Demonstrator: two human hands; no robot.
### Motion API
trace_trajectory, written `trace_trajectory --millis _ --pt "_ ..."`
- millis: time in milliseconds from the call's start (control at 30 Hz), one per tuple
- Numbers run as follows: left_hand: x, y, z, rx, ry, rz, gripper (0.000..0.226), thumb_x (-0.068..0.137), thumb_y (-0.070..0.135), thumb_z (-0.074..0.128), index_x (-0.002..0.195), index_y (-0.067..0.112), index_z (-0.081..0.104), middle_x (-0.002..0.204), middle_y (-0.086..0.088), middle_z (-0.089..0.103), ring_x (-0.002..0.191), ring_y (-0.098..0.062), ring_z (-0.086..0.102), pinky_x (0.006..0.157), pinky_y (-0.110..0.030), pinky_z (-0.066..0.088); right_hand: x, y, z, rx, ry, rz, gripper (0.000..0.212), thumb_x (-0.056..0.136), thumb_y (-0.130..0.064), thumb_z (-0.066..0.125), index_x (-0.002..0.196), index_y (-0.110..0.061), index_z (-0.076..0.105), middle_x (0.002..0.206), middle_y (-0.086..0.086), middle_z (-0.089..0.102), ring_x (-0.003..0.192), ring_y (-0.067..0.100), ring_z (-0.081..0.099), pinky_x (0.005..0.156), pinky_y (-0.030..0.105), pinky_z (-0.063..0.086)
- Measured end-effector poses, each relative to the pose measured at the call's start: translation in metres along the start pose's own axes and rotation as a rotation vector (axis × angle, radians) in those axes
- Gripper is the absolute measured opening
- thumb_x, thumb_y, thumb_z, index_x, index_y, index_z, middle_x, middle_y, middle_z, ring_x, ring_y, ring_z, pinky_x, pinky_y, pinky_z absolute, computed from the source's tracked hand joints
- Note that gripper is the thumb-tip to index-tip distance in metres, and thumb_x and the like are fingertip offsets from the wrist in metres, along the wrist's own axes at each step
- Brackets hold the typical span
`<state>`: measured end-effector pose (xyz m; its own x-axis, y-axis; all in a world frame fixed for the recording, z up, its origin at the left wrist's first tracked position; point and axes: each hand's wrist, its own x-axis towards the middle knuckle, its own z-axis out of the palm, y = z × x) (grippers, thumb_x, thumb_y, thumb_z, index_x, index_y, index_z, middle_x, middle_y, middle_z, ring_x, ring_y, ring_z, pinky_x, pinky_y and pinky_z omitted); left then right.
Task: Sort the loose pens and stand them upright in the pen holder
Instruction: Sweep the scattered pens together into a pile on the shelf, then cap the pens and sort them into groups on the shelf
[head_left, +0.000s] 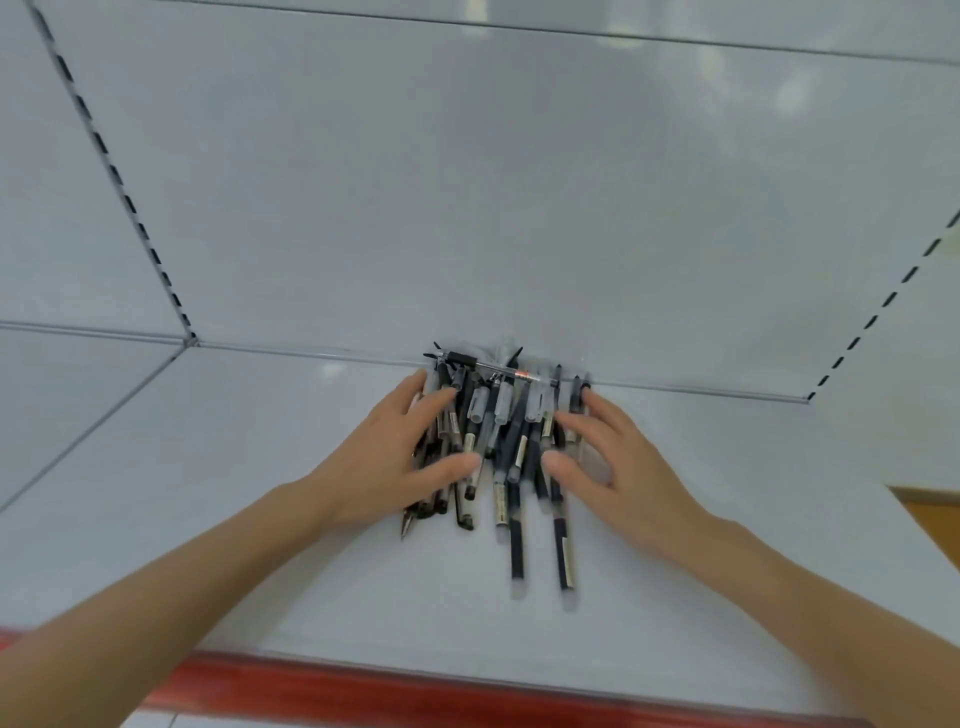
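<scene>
Head view: loose pens (498, 436) lie in 1 heap at the back of a white shelf (311, 545), touching the rear panel (467, 208) (1 clear pen (498, 370) w/ a black cap lies crosswise on top). L hand (395, 452) rests on the heap's left side, R hand (613, 457) on its right, both w/ fingers spread & fairly straight, gripping nothing. A red strip (363, 686) runs along the shelf's front edge.

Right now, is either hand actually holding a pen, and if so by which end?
No pen is gripped. The left hand and right hand rest with spread fingers on opposite sides of the pen pile, only touching it.
</scene>
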<state>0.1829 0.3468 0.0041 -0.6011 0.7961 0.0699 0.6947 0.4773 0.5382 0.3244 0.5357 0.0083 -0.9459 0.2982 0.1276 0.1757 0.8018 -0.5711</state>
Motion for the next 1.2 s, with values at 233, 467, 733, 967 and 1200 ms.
trace_trajectory --millis 233,467,733,967,1200 --pt "0.004 -0.006 -0.001 0.053 -0.041 -0.058 0.072 0.088 0.056 0.033 0.146 0.017 0.018 0.157 -0.002 0.009 0.144 -0.011 0.006 0.114 -0.024 0.01 0.007 0.012 0.004 -0.136 -0.075 0.073 0.06 0.094 -0.046 0.036 0.146 -0.019 0.021 0.157 0.001 0.008 0.144 0.011 0.004 0.109 0.018 0.006" --pt "0.004 -0.006 -0.004 0.038 -0.021 -0.027 0.066 0.09 0.052 0.033 0.145 0.016 0.023 0.155 -0.003 0.015 0.143 -0.01 0.008 0.113 -0.023 0.011 0.02 0.004 -0.003 -0.115 0.019 -0.027 0.045 0.096 -0.033 0.042 0.135 -0.011 0.042 0.141 0.003 0.043 0.131 0.013 0.035 0.092 0.006 0.018" --pt "0.002 -0.018 -0.011 0.056 0.136 0.013 0.044 0.093 0.035 0.046 0.132 0.015 0.045 0.134 -0.001 0.048 0.123 -0.016 0.044 0.096 -0.015 0.026 0.08 -0.021 -0.003 -0.215 0.176 -0.117 0.025 0.094 -0.025 0.048 0.101 -0.009 0.066 0.097 0.006 0.067 0.094 0.022 0.058 0.079 0.028 0.04" --pt "-0.003 -0.028 -0.019 0.047 0.184 0.005 0.031 0.092 0.026 0.052 0.121 0.015 0.057 0.122 0.0 0.058 0.113 -0.015 0.052 0.089 -0.014 0.031 0.094 -0.027 0.009 -0.247 0.115 -0.071 0.021 0.091 -0.024 0.055 0.101 -0.009 0.066 0.097 0.006 0.065 0.089 0.019 0.06 0.073 0.025 0.041" --pt "0.006 -0.023 -0.023 0.026 0.212 0.041 0.018 0.089 0.009 0.054 0.102 0.008 0.067 0.095 -0.008 0.063 0.086 -0.018 0.057 0.08 -0.022 0.042 0.07 -0.031 -0.012 0.047 0.215 -0.044 0.01 0.09 -0.015 0.055 0.096 -0.012 0.062 0.086 -0.004 0.059 0.078 0.009 0.054 0.066 0.007 0.038"
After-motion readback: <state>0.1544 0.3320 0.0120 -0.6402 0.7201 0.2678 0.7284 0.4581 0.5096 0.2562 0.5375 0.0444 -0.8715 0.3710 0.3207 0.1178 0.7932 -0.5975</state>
